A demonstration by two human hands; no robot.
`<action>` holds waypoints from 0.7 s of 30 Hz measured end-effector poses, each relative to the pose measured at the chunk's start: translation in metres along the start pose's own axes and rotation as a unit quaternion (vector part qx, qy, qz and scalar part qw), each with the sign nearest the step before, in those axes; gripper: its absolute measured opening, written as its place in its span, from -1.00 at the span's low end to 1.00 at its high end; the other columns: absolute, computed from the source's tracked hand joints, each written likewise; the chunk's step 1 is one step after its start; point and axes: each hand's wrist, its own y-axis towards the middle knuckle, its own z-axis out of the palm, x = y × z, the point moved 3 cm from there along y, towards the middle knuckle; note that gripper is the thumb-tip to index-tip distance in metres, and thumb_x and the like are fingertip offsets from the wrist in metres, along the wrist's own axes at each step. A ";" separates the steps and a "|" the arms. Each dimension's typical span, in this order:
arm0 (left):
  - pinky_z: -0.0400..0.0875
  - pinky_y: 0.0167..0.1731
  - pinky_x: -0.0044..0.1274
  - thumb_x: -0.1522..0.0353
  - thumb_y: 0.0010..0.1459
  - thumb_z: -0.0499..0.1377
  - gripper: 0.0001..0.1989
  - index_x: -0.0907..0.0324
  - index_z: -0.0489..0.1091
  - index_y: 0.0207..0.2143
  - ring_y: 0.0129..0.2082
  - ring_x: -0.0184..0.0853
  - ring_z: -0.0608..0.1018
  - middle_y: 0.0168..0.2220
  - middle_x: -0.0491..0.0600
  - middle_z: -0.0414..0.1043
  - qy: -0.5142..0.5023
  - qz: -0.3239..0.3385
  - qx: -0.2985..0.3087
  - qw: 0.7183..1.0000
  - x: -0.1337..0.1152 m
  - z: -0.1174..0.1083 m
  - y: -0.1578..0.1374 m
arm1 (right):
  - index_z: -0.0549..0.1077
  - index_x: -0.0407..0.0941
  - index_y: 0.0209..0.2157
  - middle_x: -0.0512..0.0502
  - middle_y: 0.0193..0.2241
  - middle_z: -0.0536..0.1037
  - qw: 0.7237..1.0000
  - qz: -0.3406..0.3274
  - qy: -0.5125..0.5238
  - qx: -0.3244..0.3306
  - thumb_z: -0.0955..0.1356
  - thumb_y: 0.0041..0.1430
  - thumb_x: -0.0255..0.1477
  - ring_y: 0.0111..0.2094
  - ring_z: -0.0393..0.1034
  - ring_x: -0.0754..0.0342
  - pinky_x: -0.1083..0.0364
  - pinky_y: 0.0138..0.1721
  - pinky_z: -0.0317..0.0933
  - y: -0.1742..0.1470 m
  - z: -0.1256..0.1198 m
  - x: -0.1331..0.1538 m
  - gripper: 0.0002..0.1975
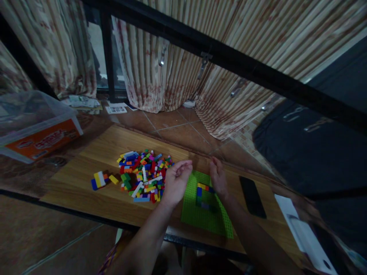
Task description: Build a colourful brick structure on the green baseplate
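Green baseplate lies on our table, bearing bricks. Our left hand, loosely curled, and right hand, straighter, flank its far end; we cannot tell whether either holds anything.

The left grip is between piled bricks and a green baseplate, the right grip at the baseplate's far-right corner.

Our left hand at the green baseplate's left edge, its fingers curled, our right hand by its far right corner, grip unclear, our forearms reaching forward, hands apart.
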 end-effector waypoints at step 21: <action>0.43 -0.19 -0.44 0.09 -0.02 0.27 -0.65 0.22 0.53 -0.39 -0.28 -0.25 0.57 -0.36 0.01 0.56 0.014 -0.012 -0.068 0.998 0.001 -0.016 0.009 | -0.02 -0.22 0.33 -0.27 0.33 0.05 0.934 -0.104 -0.302 0.162 0.10 0.27 -0.08 0.35 -0.16 -0.17 -0.29 0.26 -0.22 -0.061 0.050 0.035 -0.27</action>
